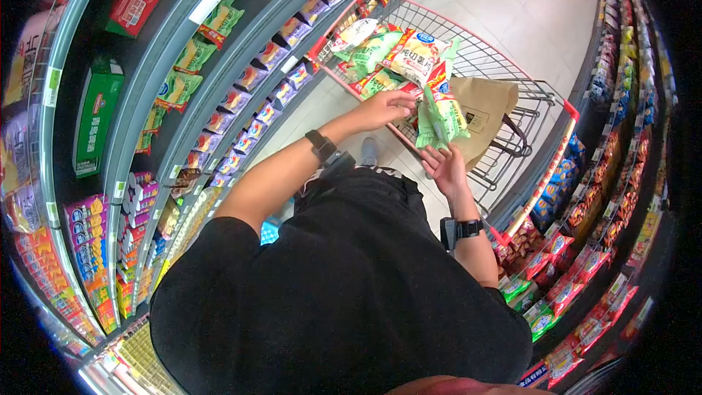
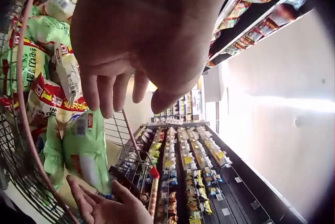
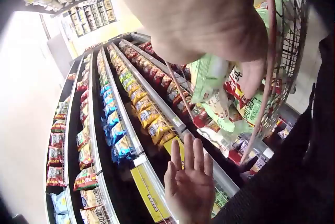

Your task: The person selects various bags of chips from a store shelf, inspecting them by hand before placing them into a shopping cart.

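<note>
A green bag of chips [image 1: 433, 123] stands tilted at the cart's near rim, leaning on other bags. My right hand [image 1: 447, 168] is palm up with its fingers spread, fingertips right at that bag's lower end. In the left wrist view the same green bag [image 2: 86, 151] rises just above the right hand [image 2: 112, 205]. My left hand [image 1: 385, 110] reaches over the near rim beside the bags, fingers extended and nothing in them. The right wrist view shows the left hand [image 3: 191, 185] with its palm facing the camera. Red-and-white chip bags [image 1: 415, 57] lie behind.
The wire shopping cart [image 1: 537, 88] has a red rim and stands in a tiled aisle. A brown paper bag [image 1: 475, 113] with dark handles is inside it. Snack shelves line the left, with purple bags [image 1: 252, 77], and the right, with red bags [image 1: 563, 296].
</note>
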`<state>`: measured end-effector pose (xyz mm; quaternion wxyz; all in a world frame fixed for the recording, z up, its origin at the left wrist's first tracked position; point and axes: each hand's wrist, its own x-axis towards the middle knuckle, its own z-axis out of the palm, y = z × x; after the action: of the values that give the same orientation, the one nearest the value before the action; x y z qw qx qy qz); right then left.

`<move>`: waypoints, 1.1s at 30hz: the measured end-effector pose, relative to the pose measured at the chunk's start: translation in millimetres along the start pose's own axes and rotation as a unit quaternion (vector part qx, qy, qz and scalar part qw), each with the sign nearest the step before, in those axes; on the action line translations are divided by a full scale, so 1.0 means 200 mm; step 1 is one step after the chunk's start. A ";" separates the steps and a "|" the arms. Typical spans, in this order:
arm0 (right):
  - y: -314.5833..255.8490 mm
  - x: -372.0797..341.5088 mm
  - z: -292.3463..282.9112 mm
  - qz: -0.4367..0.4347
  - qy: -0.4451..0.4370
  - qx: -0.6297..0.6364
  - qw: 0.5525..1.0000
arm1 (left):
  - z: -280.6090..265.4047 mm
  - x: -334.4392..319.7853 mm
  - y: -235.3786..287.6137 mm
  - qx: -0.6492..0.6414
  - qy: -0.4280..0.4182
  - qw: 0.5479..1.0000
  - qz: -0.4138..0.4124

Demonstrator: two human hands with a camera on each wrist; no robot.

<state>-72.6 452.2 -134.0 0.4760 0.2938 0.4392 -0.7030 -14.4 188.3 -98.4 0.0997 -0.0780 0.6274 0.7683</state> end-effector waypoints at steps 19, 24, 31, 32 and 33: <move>0.17 0.28 0.74 0.055 -0.178 -0.254 0.949 | -1.00 -1.19 -0.15 -0.027 0.573 0.819 0.009; 0.29 0.29 0.95 0.048 -0.173 -0.274 0.945 | -1.49 -1.59 -0.25 0.045 0.738 0.663 0.114; 0.48 0.21 1.22 0.016 -0.160 -0.285 0.945 | -2.04 -1.99 -0.26 0.299 0.793 0.524 -0.082; 0.51 0.21 1.25 0.010 -0.167 -0.285 0.944 | -2.09 -2.01 -0.28 0.328 0.775 0.528 -0.108; 0.53 0.20 1.28 0.006 -0.158 -0.288 0.944 | -2.13 -2.04 -0.33 0.356 0.757 0.532 -0.132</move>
<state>12.5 188.2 -89.5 0.6079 0.0320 0.5405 -0.5808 394.9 -239.6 -145.7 -0.2930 -0.6702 0.6725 0.1130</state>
